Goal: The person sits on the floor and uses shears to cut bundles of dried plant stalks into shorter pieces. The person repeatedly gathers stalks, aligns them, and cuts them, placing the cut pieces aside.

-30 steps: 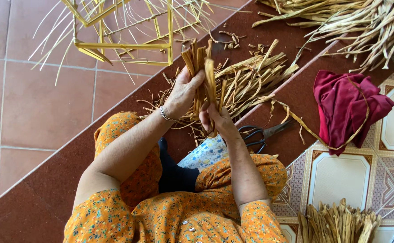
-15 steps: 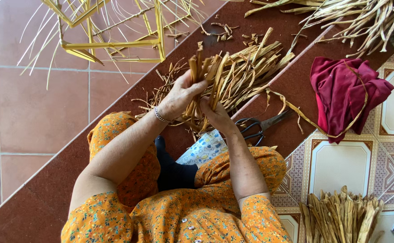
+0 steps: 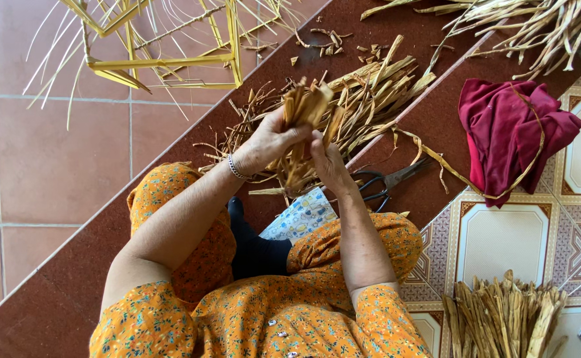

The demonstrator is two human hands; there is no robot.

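You are holding a small bunch of dried, tan leaf strips (image 3: 304, 109) upright in front of you, above the dark red step (image 3: 52, 292). Your left hand (image 3: 270, 140) is closing round the bunch from the side, fingers wrapped over the strips, while your right hand (image 3: 329, 166) is pinching the lower ends between thumb and fingers – both hands are gripping, neither is spread.

As a judgement of progress: the gathering is looking partly done. A cut, even-ended stack of strips (image 3: 503, 318) is lying by your right knee on the patterned tiles (image 3: 503, 242), and that reads as finished work. A loose heap of uncut strips (image 3: 363, 99) is lying just beyond your hands, and a larger tangle of dried leaves (image 3: 522, 26) is waiting at the top right, so plenty seems left.

Black-handled scissors (image 3: 383, 182) are resting on the step just right of your right hand, untouched. A crumpled maroon cloth (image 3: 509, 132) is sitting well to the right with a strip looped over it. A yellow slatted frame (image 3: 164, 53) is standing at the top left on the plain terracotta tiles (image 3: 38, 166).

For packaging, only a pale printed sheet (image 3: 300, 215) is showing – flat, poking out between your knees, with small coloured motifs too fine to tell.
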